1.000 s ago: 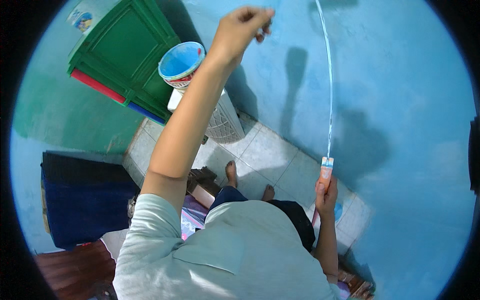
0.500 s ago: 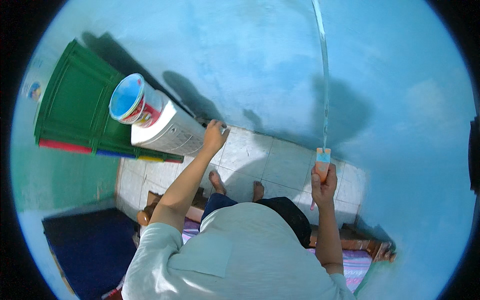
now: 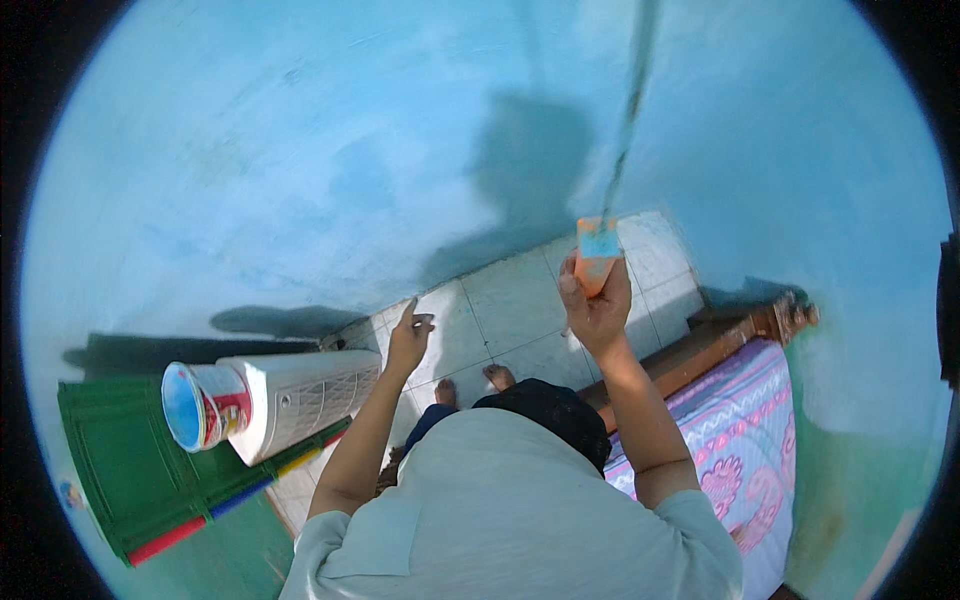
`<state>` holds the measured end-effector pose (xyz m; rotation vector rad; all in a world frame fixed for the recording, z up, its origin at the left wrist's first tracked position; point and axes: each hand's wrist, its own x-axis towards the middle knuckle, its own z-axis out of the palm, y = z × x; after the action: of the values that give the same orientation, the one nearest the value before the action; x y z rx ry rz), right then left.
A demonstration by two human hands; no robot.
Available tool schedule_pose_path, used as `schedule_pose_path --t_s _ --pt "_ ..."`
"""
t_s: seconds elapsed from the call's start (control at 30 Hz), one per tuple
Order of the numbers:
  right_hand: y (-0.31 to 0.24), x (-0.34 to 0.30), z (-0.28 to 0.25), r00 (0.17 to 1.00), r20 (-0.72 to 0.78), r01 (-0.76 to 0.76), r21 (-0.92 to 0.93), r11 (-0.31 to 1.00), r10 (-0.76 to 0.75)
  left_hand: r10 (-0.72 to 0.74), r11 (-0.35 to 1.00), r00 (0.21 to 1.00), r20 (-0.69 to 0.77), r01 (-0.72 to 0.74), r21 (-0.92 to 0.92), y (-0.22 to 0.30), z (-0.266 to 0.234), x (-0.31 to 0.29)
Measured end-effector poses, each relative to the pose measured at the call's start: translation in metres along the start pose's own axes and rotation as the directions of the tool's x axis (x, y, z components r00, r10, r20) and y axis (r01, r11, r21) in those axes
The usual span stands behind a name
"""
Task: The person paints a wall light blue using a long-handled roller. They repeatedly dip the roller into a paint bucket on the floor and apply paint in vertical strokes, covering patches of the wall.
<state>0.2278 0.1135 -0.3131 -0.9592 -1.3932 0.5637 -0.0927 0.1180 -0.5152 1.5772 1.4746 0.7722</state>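
My right hand is wrapped round an orange handle smeared with light-blue paint. From its top a long thin rod rises past the upper edge of the view. What the rod ends in is out of sight, and the rod is blurred. My left hand is held out in front with fingers apart and nothing in it. Nearest to it is a white box-shaped unit with a grille-patterned side. On that unit stands a plastic bucket with a blue inside and a red printed label.
A green plastic cabinet with red, blue and yellow edging stands at the left. Blue wall rises ahead, above white floor tiles. To the right are a wooden bed frame and a mattress with a pink and purple patterned cover.
My view has swung to the right, so the cabinet and bucket sit lower and more of the bed shows. My left hand is now farther from the white unit. My right hand keeps its grip.
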Motion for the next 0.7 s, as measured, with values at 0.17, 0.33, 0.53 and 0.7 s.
schedule_pose_path --t_s 0.17,0.33,0.53,0.7 --pt "-0.032 0.003 -0.025 0.96 -0.278 0.014 -0.068 0.998 -0.033 0.28 0.96 0.893 0.353 -0.27 -0.077 0.093 0.033 0.021" --pt "-0.094 -0.008 -0.034 0.879 -0.471 0.058 -0.031 0.998 -0.066 0.589 0.794 0.626 0.511 -0.566 -0.223 0.203 0.057 0.01" --pt "-0.159 -0.03 -0.037 0.776 -0.611 0.055 -0.182 0.982 -0.157 0.669 0.676 0.372 0.643 -0.665 -0.318 0.275 0.075 -0.033" --pt "-0.203 -0.054 -0.052 0.722 -0.648 -0.082 -0.429 0.9 -0.243 0.87 0.488 0.338 0.36 -0.698 -0.524 0.293 0.106 -0.073"
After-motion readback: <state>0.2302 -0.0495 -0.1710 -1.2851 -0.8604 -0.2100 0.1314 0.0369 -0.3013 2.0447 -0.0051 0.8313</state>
